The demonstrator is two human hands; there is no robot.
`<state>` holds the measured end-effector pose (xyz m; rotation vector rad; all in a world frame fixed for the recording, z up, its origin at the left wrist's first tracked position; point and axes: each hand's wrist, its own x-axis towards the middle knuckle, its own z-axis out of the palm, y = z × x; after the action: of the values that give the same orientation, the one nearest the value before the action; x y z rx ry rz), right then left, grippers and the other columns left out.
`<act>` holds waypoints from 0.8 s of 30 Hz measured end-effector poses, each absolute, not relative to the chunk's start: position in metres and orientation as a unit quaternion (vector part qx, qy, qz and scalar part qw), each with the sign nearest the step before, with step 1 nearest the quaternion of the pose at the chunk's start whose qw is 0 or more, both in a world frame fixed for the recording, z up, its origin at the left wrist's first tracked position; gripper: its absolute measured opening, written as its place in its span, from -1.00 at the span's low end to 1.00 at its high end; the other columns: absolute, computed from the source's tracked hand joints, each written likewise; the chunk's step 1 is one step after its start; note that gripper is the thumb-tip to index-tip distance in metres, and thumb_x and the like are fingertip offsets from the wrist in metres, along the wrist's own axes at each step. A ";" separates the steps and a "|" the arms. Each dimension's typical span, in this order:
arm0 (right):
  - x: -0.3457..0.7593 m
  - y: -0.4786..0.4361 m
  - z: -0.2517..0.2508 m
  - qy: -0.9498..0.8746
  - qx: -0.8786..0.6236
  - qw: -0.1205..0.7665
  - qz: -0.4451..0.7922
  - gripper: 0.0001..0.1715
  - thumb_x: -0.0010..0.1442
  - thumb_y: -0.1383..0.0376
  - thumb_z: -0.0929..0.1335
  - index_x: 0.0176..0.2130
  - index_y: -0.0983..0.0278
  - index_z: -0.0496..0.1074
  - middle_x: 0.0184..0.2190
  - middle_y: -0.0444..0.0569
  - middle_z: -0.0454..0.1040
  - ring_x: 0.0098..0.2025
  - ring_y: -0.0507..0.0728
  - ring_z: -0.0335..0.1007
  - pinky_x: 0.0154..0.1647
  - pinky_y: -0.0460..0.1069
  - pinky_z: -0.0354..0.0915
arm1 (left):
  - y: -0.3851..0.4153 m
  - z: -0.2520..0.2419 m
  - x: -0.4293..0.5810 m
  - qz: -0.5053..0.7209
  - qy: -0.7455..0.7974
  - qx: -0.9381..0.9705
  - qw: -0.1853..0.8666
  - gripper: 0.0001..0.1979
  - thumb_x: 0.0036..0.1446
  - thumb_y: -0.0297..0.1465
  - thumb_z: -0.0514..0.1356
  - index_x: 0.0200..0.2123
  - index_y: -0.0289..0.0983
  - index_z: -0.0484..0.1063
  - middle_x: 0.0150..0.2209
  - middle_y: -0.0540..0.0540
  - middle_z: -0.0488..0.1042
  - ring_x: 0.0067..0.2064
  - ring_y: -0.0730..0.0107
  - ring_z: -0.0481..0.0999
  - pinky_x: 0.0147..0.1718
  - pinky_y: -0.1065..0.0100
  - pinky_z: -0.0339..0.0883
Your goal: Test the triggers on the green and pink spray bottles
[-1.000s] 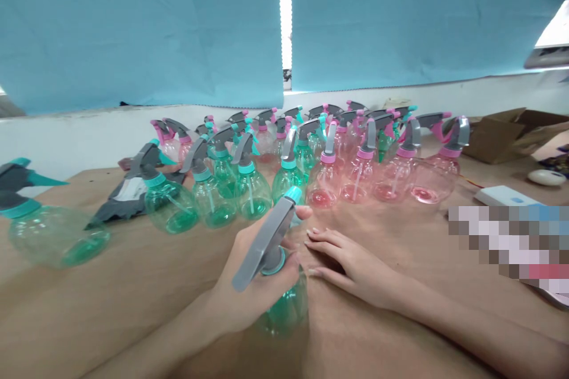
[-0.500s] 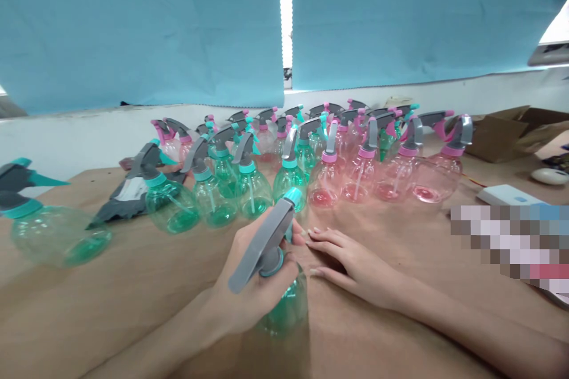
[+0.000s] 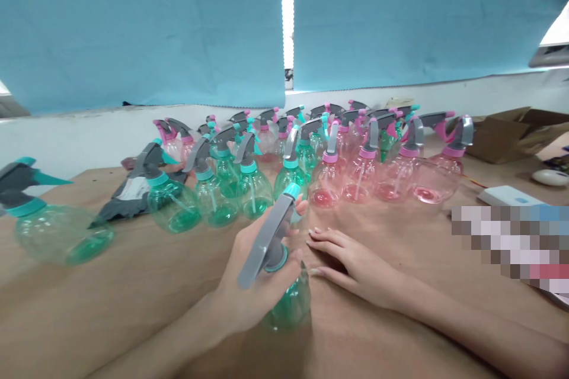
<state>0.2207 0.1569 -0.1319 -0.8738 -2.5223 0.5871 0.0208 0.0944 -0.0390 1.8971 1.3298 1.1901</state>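
My left hand (image 3: pixel 255 275) is wrapped round the neck of a green spray bottle (image 3: pixel 291 302) with a grey and teal trigger head. The bottle is near the front middle of the table, its nozzle pointing away from me. My right hand (image 3: pixel 340 257) lies palm down on the wooden table (image 3: pixel 377 337), just right of that bottle, fingers stretched out and holding nothing. Just beyond my hands stand more green spray bottles (image 3: pixel 254 189) and a row of pink spray bottles (image 3: pixel 326 183).
Another green spray bottle (image 3: pixel 57 234) stands at the left, with a dark plastic bag (image 3: pixel 127 198) behind it. An open cardboard box (image 3: pixel 511 133), a white mouse (image 3: pixel 550 177) and a white box (image 3: pixel 507 195) are at the right. Blue curtains (image 3: pixel 146 29) hang behind.
The held spray bottle and my left hand have shifted slightly to the right. My right hand stays in place on the table.
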 end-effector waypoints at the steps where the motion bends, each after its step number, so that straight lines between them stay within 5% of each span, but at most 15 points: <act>1: 0.221 0.157 -0.132 -0.904 -0.312 0.202 0.210 -0.40 0.29 0.03 0.26 0.18 0.31 0.30 0.18 0.13 0.33 0.26 0.24 0.16 0.25 0.20 0.17 | 0.094 -0.039 0.021 0.439 0.490 0.703 0.269 -0.50 0.05 -0.43 0.14 0.12 -0.19 0.34 -0.24 -0.06 0.54 -0.22 0.23 0.56 -0.21 0.27 0.48; 9: 0.221 0.157 -0.132 -0.906 -0.314 0.195 0.206 -0.41 0.30 0.04 0.25 0.17 0.33 0.31 0.20 0.14 0.32 0.26 0.24 0.15 0.26 0.20 0.15 | 0.096 -0.040 0.021 0.442 0.479 0.699 0.295 -0.48 0.04 -0.42 0.14 0.13 -0.15 0.34 0.01 -0.10 0.50 -0.24 0.26 0.56 -0.20 0.24 0.49; 24: 0.221 0.157 -0.133 -0.904 -0.308 0.213 0.207 -0.43 0.29 0.05 0.26 0.17 0.30 0.31 0.18 0.13 0.34 0.25 0.24 0.17 0.24 0.19 0.18 | 0.096 -0.042 0.022 0.452 0.474 0.702 0.280 -0.50 0.03 -0.49 0.15 0.09 -0.17 0.33 0.03 -0.12 0.49 -0.30 0.31 0.56 -0.27 0.26 0.50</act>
<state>0.2209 0.1571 -0.1333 -0.8541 -2.5096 0.5735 0.0217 0.0958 -0.0424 1.8832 1.2709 1.2114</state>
